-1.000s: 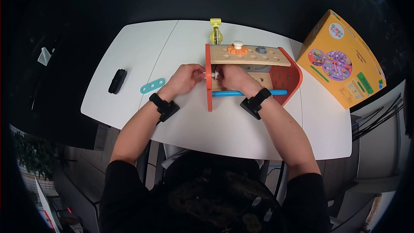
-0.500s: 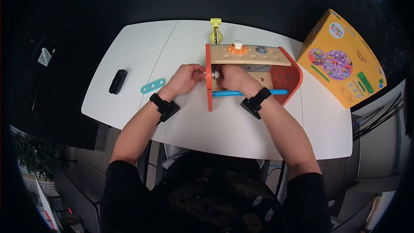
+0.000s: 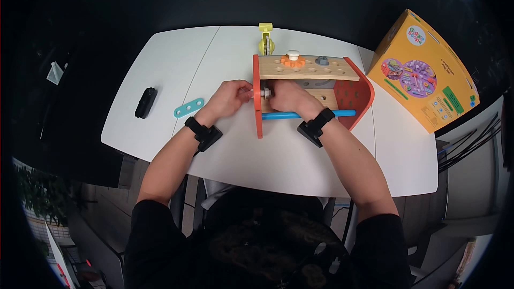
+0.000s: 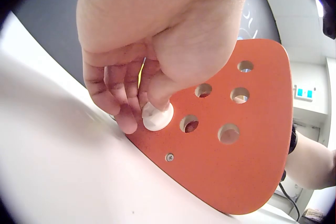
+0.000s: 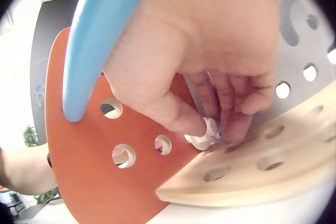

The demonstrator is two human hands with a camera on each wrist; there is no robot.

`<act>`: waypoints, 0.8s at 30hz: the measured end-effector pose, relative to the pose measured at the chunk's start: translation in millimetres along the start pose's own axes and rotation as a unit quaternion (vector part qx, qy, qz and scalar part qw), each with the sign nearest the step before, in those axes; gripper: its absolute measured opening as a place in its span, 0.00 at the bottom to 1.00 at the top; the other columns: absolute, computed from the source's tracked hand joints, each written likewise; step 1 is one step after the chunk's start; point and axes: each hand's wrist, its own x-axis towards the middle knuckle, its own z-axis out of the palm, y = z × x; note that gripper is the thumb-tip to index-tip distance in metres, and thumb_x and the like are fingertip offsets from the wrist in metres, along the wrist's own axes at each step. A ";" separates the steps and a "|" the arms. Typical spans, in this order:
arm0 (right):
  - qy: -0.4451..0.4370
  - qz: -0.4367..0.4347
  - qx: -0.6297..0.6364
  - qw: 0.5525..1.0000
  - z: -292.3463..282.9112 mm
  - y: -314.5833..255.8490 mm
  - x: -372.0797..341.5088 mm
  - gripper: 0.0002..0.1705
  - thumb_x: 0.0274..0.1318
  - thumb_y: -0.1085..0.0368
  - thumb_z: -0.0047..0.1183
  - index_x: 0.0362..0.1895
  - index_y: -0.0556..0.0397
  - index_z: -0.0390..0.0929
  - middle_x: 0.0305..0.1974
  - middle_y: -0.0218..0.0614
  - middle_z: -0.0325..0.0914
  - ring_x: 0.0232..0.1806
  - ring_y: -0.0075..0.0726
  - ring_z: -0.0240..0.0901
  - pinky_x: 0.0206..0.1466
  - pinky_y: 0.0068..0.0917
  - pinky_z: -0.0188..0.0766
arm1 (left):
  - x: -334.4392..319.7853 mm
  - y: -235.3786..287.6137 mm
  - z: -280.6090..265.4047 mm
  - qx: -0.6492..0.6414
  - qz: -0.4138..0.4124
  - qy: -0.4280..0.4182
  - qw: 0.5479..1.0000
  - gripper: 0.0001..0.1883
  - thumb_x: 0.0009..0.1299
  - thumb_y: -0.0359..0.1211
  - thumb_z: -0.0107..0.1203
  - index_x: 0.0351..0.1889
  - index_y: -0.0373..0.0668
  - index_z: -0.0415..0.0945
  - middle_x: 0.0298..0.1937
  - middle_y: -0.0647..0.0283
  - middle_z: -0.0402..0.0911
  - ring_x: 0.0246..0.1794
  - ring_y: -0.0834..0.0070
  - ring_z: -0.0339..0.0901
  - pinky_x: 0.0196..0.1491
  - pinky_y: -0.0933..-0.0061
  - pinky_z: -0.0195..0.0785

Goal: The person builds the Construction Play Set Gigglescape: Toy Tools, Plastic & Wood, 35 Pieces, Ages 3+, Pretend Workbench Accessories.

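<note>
A toy workbench stands on the table, with an orange-red side panel (image 4: pixel 252 171) full of round holes. On the panel's outer face my left hand (image 3: pixel 231 98) pinches the white round head of a toy bolt (image 4: pixel 159 117) between thumb and fingers. My right hand (image 3: pixel 293 98) reaches inside the bench, under its wooden top board (image 3: pixel 310 69). There its thumb and fingers pinch a white toy nut (image 5: pixel 202 139) close to the panel's inner face. A blue rod (image 5: pixel 97 40) crosses the bench front beneath the right wrist.
An orange gear with a white knob (image 3: pixel 293 56) and a grey nut (image 3: pixel 322 60) sit on the top board. Behind stands a yellow toy piece (image 3: pixel 266 40). Left lie a teal strip with holes (image 3: pixel 189 108) and a black case (image 3: pixel 145 103); a yellow box (image 3: pixel 425 69) stands right.
The head view has shifted very slightly. Both hands stay at the same side panel, with only small finger movement around the white bolt and nut.
</note>
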 end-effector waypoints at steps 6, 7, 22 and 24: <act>-0.048 -0.011 0.021 0.999 -11.8 -5.3 -3.3 0.21 0.57 0.70 0.53 0.55 0.61 0.78 0.54 0.58 0.80 0.59 0.59 0.77 0.60 0.44 0.75 | 0.4 -4.3 2.0 -0.008 0.017 0.004 1.000 0.11 0.76 0.30 0.56 0.51 0.33 0.81 0.34 0.57 0.87 0.35 0.72 0.82 0.46 0.69 0.75; -0.048 -0.011 0.022 0.999 -9.5 -3.8 -1.5 0.21 0.57 0.70 0.53 0.55 0.61 0.78 0.54 0.58 0.80 0.59 0.59 0.77 0.60 0.44 0.75 | 0.5 -4.2 2.2 -0.009 0.015 0.006 1.000 0.11 0.76 0.30 0.56 0.51 0.33 0.81 0.34 0.58 0.86 0.35 0.72 0.82 0.46 0.69 0.75; -0.035 -0.002 0.028 0.999 -6.5 -3.4 0.0 0.24 0.55 0.74 0.53 0.58 0.59 0.76 0.57 0.56 0.79 0.60 0.59 0.76 0.60 0.45 0.75 | 0.5 -2.2 1.9 -0.005 0.001 0.000 1.000 0.12 0.77 0.29 0.55 0.53 0.33 0.81 0.35 0.59 0.86 0.35 0.73 0.82 0.47 0.70 0.75; -0.038 -0.009 0.020 0.999 -6.3 -2.8 1.1 0.21 0.56 0.74 0.53 0.56 0.59 0.78 0.55 0.56 0.80 0.59 0.59 0.76 0.60 0.46 0.75 | 1.5 -5.0 3.1 -0.010 -0.001 0.000 1.000 0.12 0.77 0.29 0.55 0.53 0.33 0.81 0.35 0.59 0.86 0.35 0.73 0.82 0.47 0.70 0.75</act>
